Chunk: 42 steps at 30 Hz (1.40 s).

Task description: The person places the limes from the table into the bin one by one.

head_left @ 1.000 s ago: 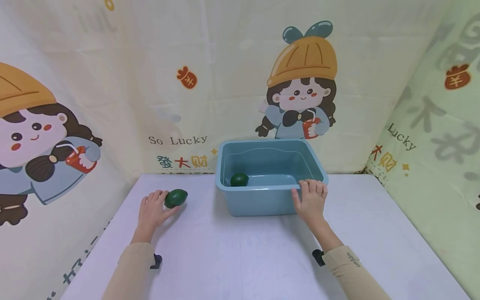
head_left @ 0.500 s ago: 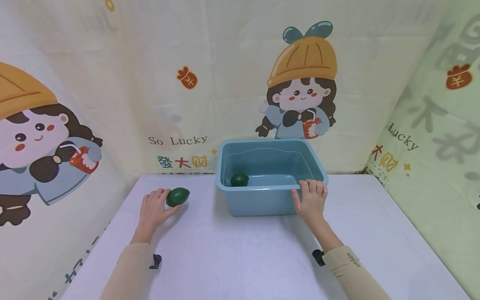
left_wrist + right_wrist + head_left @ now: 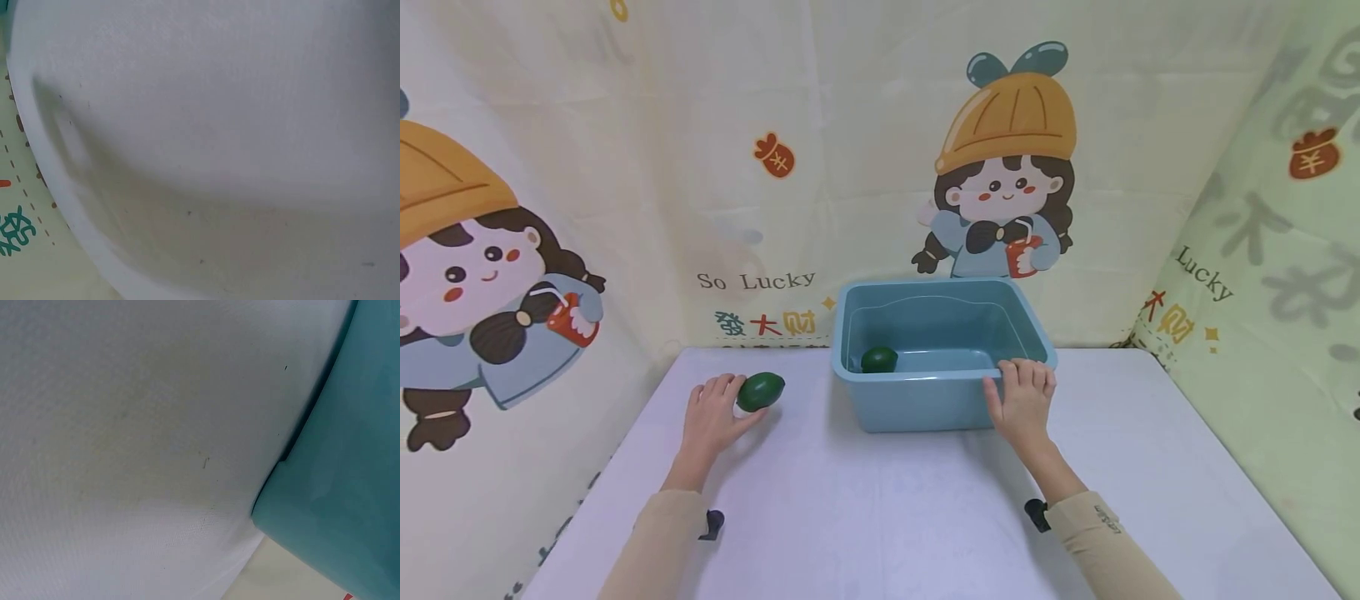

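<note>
Beige sleeves (image 3: 658,542); black wrist mounts (image 3: 1037,512)

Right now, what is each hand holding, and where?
Left hand grips the green fruit by its left end; right hand holds the blue tub at its near rim.

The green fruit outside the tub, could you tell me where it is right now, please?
In the head view, the green fruit is held in the left hand just above the white table, left of the blue tub, whose near rim the right hand grips.
</note>
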Motion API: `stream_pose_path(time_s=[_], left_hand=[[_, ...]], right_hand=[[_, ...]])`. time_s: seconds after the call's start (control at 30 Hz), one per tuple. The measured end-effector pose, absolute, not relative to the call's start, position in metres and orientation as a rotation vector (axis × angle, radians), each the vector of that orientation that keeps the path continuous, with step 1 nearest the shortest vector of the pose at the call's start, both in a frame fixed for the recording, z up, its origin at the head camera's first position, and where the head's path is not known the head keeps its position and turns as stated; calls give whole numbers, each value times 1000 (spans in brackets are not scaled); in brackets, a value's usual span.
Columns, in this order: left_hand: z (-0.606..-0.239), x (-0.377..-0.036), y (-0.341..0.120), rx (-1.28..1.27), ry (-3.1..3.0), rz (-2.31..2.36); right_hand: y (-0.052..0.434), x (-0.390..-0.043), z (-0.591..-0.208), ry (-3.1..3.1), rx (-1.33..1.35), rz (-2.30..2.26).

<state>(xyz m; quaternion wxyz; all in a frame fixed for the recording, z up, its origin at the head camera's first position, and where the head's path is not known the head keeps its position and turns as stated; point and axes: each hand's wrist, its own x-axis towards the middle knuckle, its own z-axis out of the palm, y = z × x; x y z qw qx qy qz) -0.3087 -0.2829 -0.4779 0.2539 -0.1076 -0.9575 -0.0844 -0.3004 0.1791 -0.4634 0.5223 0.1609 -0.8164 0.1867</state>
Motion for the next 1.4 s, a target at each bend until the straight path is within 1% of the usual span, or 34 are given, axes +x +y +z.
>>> stream_pose_path(time_s=[0.53,1.1,1.4], left_hand=[[-457,-314,-264,-386,-2425,-241],[-439,-316,-245,-457,-2362,-228],[-434,-316,-237,-431,-2348,-258]], right_hand=[[180,-303,-462,-1956,391,439],[179,-300,-460,-1989,384,460],[179,-301,-461,-1972,381,446]])
